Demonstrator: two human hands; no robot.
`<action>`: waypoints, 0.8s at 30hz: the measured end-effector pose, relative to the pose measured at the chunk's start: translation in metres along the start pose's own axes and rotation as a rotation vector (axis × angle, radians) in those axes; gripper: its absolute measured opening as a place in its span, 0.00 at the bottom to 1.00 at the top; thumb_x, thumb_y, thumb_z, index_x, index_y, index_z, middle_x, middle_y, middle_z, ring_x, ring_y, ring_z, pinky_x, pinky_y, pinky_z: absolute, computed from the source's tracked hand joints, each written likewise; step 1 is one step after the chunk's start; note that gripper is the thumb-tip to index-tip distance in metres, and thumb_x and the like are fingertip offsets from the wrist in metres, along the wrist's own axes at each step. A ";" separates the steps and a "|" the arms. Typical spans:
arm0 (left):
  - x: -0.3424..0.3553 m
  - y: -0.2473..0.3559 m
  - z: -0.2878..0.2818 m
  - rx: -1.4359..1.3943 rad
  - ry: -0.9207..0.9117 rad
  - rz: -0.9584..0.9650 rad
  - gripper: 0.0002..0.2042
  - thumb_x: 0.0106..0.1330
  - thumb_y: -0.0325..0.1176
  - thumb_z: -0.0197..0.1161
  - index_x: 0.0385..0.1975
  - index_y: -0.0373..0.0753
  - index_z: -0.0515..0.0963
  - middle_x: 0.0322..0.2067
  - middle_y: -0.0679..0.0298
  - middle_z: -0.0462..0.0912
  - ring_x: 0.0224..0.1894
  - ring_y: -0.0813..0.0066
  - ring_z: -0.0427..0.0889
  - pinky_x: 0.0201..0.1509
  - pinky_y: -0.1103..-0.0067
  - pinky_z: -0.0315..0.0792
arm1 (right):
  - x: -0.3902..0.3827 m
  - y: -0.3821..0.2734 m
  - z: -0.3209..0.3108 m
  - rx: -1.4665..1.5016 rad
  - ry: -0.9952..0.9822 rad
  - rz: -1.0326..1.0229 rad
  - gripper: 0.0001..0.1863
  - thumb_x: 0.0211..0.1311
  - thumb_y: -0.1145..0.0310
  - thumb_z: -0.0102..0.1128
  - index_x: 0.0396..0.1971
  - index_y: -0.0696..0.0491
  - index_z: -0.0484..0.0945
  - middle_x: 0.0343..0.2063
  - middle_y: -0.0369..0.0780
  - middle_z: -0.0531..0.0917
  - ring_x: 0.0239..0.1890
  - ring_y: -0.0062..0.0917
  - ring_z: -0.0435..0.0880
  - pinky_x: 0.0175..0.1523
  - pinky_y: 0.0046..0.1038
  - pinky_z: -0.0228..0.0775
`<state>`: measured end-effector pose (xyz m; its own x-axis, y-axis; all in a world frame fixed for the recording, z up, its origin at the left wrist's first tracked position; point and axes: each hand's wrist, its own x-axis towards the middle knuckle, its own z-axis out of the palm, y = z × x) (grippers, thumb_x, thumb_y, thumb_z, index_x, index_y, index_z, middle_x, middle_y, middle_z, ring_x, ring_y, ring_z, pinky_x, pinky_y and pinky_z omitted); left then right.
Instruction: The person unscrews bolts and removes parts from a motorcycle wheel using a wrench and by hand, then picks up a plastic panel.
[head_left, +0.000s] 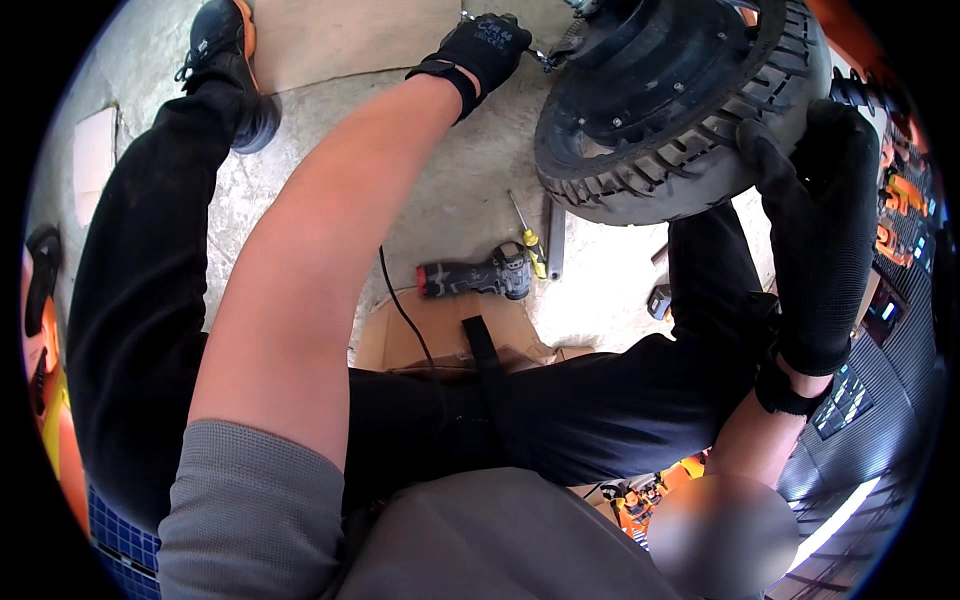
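My left hand (485,52) is curled closed around a slim metal piece (543,60) – its ends show either side of my glove, though I can't tell what it is. My right hand (825,175) is spread at the tyre (690,165), thumb apart from the fingers; how hard they press I can't tell. The tyre sits tilted at the upper right, round a bolted dark hub (645,85). I judge the whole wheel heavy and stiff, the rubber grippy – so the chunky tread is the place to hold, while the smooth hub could slip. Farther off on the floor lie a screwdriver (532,243) and a power tool (480,275), near cardboard (400,335).
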<state>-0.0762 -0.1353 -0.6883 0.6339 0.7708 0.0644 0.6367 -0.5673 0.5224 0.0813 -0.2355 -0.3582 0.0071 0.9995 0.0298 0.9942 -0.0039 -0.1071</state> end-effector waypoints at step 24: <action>-0.023 0.015 -0.020 0.178 -0.094 0.000 0.10 0.63 0.28 0.51 0.39 0.47 0.78 0.37 0.61 0.79 0.41 0.60 0.82 0.39 0.64 0.75 | -0.002 0.010 0.002 -0.005 0.032 -0.026 0.23 0.56 0.68 0.71 0.48 0.57 0.70 0.29 0.37 0.77 0.27 0.17 0.77 0.31 0.19 0.72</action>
<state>-0.0899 -0.1557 -0.6649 0.6667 0.7451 -0.0201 0.6993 -0.6159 0.3628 0.0914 -0.2379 -0.3613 -0.0149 0.9978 0.0644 0.9947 0.0214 -0.1006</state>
